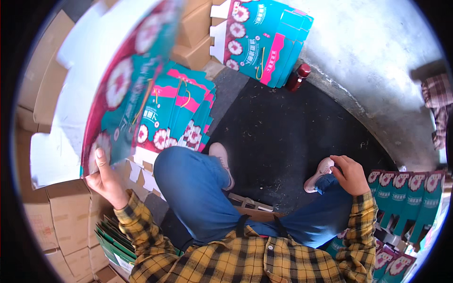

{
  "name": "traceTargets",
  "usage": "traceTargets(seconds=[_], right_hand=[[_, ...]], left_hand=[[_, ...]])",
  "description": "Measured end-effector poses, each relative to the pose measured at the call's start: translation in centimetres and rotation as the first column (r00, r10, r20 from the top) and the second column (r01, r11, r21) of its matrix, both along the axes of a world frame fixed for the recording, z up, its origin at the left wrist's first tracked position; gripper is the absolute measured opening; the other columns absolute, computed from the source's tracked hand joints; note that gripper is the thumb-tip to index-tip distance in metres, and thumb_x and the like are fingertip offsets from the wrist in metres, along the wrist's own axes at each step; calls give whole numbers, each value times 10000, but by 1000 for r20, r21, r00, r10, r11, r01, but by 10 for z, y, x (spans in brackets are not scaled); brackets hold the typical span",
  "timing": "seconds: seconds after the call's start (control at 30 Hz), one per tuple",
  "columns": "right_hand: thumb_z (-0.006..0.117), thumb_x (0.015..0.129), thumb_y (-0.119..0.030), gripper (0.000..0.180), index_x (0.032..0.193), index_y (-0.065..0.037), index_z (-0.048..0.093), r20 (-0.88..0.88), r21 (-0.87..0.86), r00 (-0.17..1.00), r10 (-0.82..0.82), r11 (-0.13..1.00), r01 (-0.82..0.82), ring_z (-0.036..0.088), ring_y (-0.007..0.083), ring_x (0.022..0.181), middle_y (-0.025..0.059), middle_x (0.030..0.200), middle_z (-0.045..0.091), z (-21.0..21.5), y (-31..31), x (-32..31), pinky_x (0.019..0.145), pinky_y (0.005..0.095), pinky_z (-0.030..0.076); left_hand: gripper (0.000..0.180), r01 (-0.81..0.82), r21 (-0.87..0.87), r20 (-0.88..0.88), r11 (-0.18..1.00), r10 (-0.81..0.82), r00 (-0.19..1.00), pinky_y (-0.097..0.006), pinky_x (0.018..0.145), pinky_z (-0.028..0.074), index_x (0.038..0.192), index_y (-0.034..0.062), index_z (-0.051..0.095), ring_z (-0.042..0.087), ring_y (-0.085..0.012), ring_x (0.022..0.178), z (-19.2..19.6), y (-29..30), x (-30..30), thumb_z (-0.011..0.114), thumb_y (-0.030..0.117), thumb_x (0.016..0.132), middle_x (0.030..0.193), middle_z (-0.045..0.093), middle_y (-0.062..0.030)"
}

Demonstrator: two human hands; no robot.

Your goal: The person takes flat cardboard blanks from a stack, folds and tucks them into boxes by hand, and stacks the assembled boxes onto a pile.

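Note:
My left hand (107, 181) grips the lower corner of a large carton blank (123, 94), thumb on its printed face. The blank is raised and tilted, teal and dark red with round flower shapes, a cord and white tabs along its outer side; its upper part is blurred. Below and partly behind it, a fanned stack of similar teal blanks (181, 108) lies by my left knee. Over my right knee hovers or rests my right hand (349, 174), fingers loosely stretched and holding nothing; whether it touches the jeans I cannot tell.
More flat teal blanks (264, 42) lie ahead, beside a dark red bottle (298, 78). Brown cartons (71, 212) are stacked at the left. Folded teal boxes (408, 188) stand in rows at the right. Green folded pieces (113, 240) sit near my left elbow; black matting (283, 127) covers the floor.

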State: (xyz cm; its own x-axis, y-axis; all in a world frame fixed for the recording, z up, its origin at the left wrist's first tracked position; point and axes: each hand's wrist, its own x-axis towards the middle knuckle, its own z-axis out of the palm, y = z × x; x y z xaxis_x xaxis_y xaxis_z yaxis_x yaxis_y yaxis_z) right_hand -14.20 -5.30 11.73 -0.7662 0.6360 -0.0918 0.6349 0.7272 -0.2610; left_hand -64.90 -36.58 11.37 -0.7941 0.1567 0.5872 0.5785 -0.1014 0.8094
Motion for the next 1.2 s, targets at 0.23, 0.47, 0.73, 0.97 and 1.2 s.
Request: traceTargets(seconds=[0.23, 0.47, 0.73, 0.97, 1.2], right_hand=[[674, 962, -153, 501, 1427, -25, 536, -518, 143, 837, -177, 947, 289, 544, 380, 1325, 211, 1412, 564, 14, 3, 19, 1101, 423, 441], [714, 907, -487, 779, 1488, -20, 489, -482, 123, 869, -109, 974, 190, 390, 414, 1466, 226, 1574, 424, 43, 13, 36, 1204, 492, 314], [595, 1034, -477, 596, 1382, 7, 599, -495, -539, 827, -267, 841, -51, 616, 250, 1198, 156, 1286, 663, 37, 22, 27, 1035, 370, 479], [571, 1051, -504, 598, 1290, 33, 680, -226, -800, 921, -317, 600, 10, 646, 182, 968, 129, 1031, 727, -4, 14, 7, 880, 311, 518], [544, 1079, -439, 499, 1078, 37, 695, -333, -687, 888, -319, 727, 4, 604, 132, 674, 33, 799, 665, -32, 10, -24, 609, 300, 508]], left_hand=[[201, 573, -220, 37, 790, -580, 814, -273, 841, 497, 1097, -46, 701, 630, -116, 932, 53, 101, 38, 761, -10, 908, 1041, 723, -57], [256, 833, -258, 214, 489, -812, 543, -259, 824, 510, 1154, -13, 655, 641, -97, 894, 41, 171, 61, 760, 47, 929, 1006, 720, -26], [371, 898, -327, 286, 294, -875, 391, -254, 873, 517, 1268, -20, 622, 656, -103, 959, 17, 192, 50, 748, 45, 924, 1083, 723, -40], [429, 861, -397, 320, 319, -830, 456, -293, 851, 552, 1282, -25, 612, 695, -152, 913, -2, 244, 69, 770, 117, 908, 1056, 727, -79], [679, 378, -585, -320, 717, -633, 705, -434, 1109, 422, 1425, -2, 498, 529, -385, 1312, -31, 288, 116, 800, 236, 866, 1418, 533, -248]])
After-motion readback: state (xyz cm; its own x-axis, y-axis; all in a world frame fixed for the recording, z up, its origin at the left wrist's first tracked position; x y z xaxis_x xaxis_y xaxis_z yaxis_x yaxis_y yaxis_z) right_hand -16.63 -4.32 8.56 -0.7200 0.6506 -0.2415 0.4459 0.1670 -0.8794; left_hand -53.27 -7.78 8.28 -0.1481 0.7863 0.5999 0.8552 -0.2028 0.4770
